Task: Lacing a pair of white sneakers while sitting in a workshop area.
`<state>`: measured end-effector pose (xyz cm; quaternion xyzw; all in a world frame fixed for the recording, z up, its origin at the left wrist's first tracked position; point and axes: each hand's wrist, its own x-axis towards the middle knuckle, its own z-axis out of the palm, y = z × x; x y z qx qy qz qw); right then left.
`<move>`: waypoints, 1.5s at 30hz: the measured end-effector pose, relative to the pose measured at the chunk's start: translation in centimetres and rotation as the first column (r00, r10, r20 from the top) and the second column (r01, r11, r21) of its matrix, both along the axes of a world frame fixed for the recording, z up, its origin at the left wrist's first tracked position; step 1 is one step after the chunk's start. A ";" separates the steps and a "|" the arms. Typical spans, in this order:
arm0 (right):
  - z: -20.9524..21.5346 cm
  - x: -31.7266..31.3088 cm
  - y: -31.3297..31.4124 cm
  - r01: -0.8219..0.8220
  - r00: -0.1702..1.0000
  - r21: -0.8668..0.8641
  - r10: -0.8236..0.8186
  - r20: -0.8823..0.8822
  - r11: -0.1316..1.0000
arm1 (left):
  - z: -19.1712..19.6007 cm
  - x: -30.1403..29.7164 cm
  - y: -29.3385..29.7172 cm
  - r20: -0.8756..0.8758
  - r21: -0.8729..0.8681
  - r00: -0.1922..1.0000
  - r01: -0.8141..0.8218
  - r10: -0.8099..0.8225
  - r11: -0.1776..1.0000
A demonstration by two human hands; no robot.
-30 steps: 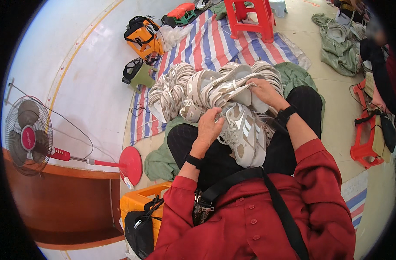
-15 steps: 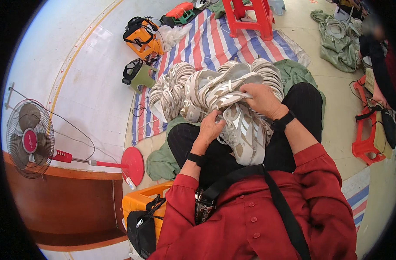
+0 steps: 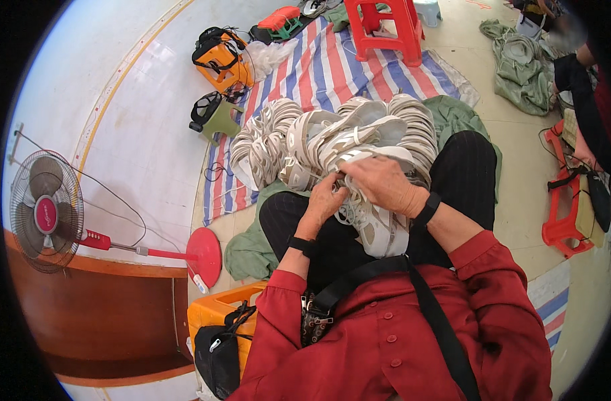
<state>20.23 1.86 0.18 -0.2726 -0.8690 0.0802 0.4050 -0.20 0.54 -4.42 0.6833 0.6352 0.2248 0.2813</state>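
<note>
Have L hand (image 3: 325, 199) & R hand (image 3: 384, 184) w/ fingertips close tog. at pale shoe upper (image 3: 398, 153); can't tell if clamped. Prob. mid-job: nested uppers (image 3: 265, 142) beyond L hand, done vs. left unclear.

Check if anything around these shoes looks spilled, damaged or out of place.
Nothing looks spilled or clearly damaged. The green cloth beside the left knee and the crumpled plastic by the orange stool look untidy, since both lie bunched rather than folded. The shoes are heaped, but I see no obvious harm.
</note>
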 end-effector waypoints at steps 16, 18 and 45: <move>-1.0 1.5 3.7 -0.042 0.995 -0.503 -0.012 -0.104 0.863 | -2.4 -1.4 0.5 0.587 -0.614 0.613 -0.088 0.528 0.784; -1.3 1.7 3.3 -0.197 0.980 -0.570 0.170 -0.101 0.798 | -2.6 -1.3 0.6 0.631 -0.604 0.578 -0.052 0.517 0.795; -1.3 1.9 5.0 -0.121 0.980 -0.637 -0.010 -0.199 0.761 | 2.5 -2.1 0.5 0.579 -0.543 0.716 -0.019 0.391 0.839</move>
